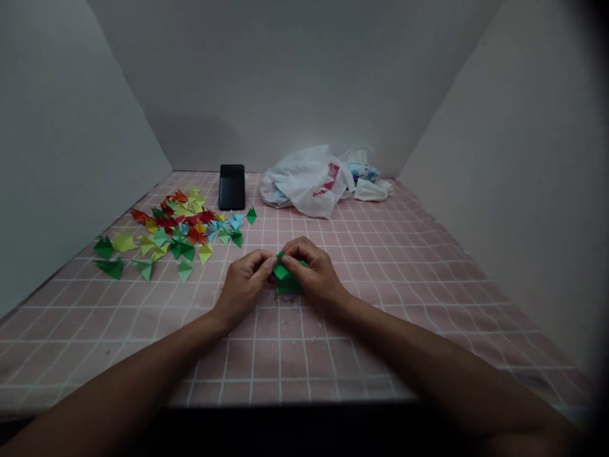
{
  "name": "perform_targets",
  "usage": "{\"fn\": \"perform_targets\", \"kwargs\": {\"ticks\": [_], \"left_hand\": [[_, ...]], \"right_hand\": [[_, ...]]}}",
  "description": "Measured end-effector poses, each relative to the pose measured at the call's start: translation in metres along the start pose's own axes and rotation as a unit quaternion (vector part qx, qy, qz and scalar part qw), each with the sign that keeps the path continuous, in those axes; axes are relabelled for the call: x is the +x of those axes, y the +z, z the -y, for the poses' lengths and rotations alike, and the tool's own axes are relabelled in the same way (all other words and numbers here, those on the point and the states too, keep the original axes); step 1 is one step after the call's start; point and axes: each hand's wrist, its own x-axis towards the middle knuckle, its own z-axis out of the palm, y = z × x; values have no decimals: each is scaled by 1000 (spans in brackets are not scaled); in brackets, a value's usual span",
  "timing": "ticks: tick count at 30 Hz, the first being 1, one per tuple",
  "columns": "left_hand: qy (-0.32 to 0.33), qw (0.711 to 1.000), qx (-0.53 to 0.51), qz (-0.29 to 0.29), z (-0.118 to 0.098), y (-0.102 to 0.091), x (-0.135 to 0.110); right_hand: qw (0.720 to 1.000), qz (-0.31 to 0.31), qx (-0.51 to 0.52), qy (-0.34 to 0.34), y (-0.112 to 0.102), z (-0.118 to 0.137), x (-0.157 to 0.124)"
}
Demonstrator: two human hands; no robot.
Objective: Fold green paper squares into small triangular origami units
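Observation:
Between the fingertips of both hands is a small folded piece of bright green paper (281,271). My left hand (248,277) is closed, its thumb and fingers pinching the paper's left side. On the other side, my right hand (314,271) pinches it with the thumb on top and the fingers curled behind. Just below the folded piece lies darker green paper (290,285), partly covered by my right hand, with a purplish edge showing under it. The exact folds are hidden by the fingers.
Many folded paper pieces (166,222) in green, yellow, red, orange and blue lie spread at the left. A black phone (231,187) stands at the back, beside a crumpled white plastic bag (309,181). Walls enclose the pink checked tablecloth (404,285) on three sides.

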Motion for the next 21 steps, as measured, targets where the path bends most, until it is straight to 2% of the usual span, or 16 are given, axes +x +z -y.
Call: {"fn": "perform_targets", "kwargs": {"ticks": [10,15,21], "left_hand": [[66,988,132,37,2,-2,1],[93,984,137,62,2,-1,2],[38,996,69,33,0,-3,3]], "right_hand": [[997,20,-77,-19,-3,3,1],[990,32,-128,-57,-3,6,1],[999,15,-10,43,-8,4,6]]}}
